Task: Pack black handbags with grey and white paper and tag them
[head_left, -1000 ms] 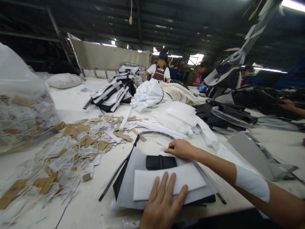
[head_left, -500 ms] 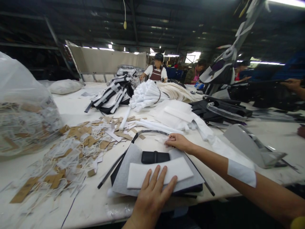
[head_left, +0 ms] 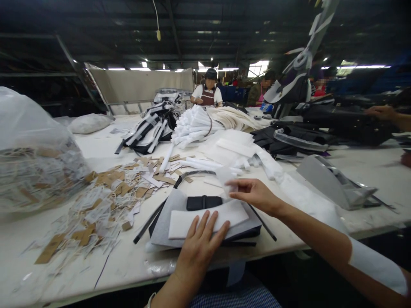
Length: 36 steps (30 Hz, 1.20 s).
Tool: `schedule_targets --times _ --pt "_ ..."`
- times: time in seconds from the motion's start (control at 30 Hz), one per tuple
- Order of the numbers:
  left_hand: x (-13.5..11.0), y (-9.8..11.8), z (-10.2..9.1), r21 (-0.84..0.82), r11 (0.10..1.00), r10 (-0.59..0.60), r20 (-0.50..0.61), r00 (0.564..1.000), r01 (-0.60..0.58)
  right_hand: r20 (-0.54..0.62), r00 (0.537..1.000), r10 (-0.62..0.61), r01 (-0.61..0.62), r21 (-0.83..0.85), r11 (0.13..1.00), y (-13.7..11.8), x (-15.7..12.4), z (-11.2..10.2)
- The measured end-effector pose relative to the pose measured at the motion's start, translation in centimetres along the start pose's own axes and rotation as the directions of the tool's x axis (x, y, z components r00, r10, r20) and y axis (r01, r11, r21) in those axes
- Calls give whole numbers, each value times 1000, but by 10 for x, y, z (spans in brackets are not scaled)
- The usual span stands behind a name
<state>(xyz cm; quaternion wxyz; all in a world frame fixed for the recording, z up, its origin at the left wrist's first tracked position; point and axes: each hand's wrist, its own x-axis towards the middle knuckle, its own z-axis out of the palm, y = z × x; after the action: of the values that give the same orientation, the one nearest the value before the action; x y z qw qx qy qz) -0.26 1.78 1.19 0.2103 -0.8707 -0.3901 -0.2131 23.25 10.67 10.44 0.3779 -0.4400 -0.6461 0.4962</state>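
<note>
A black bag point(head_left: 250, 232) lies flat near the table's front edge, its handle point(head_left: 195, 173) curving up at the far side. Grey-white tissue paper point(head_left: 159, 226) covers it, with a black strap-like piece point(head_left: 204, 202) and a white foam pad point(head_left: 182, 224) on top. My left hand point(head_left: 201, 246) rests on the pad, fingers spread and palm down. Just beyond the bag, my right hand point(head_left: 257, 194) pinches a thin translucent white sheet point(head_left: 225, 177) between thumb and fingers, held up off the table.
A heap of paper tags point(head_left: 96, 209) spreads left, beside a clear plastic sack point(head_left: 35, 171). White rolled tubes point(head_left: 195, 126) and black bags point(head_left: 292, 137) lie beyond. A grey bag-like piece point(head_left: 332, 184) sits right. A person point(head_left: 208, 92) is across the table; another's hand point(head_left: 382, 113) is at right.
My right hand has lifted the translucent sheet, which now stands up clear of the table. My left hand stays on the foam pad. The camera view has shifted a little.
</note>
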Motion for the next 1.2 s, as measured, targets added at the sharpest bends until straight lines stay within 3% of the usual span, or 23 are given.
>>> schedule_targets --times 0.17,0.33,0.4,0.5,0.63,0.8,0.97,1.07,1.2 --pt "2 0 0 -22 1000 -13 24 1000 14 57 962 -266 267 -393 880 2 -45 5" --pt "7 0 1 -38 999 -16 -6 1000 16 271 833 -483 531 -639 557 30 -79 19" --pt "8 0 0 -41 999 -10 11 1000 11 300 800 -519 557 -691 460 45 -87 24" --pt "8 -1 -1 -56 998 -19 29 999 20 286 784 -550 552 -728 408 63 -92 28" --pt "12 1 -7 -60 998 -1 101 995 7 265 773 -576 549 -735 399 72 -94 27" --pt "23 1 -20 -8 989 149 200 968 -150 245 764 -597 551 -728 407 75 -94 28" --pt "23 0 -19 -4 978 207 165 964 -209 223 768 -600 552 -706 444 78 -98 29" --pt "20 0 -16 -19 983 182 131 975 -181 235 784 -575 581 -604 545 64 -100 18" --pt "18 1 -14 -42 987 156 116 981 -152 154 900 -408 431 -457 778 25 -79 -1"
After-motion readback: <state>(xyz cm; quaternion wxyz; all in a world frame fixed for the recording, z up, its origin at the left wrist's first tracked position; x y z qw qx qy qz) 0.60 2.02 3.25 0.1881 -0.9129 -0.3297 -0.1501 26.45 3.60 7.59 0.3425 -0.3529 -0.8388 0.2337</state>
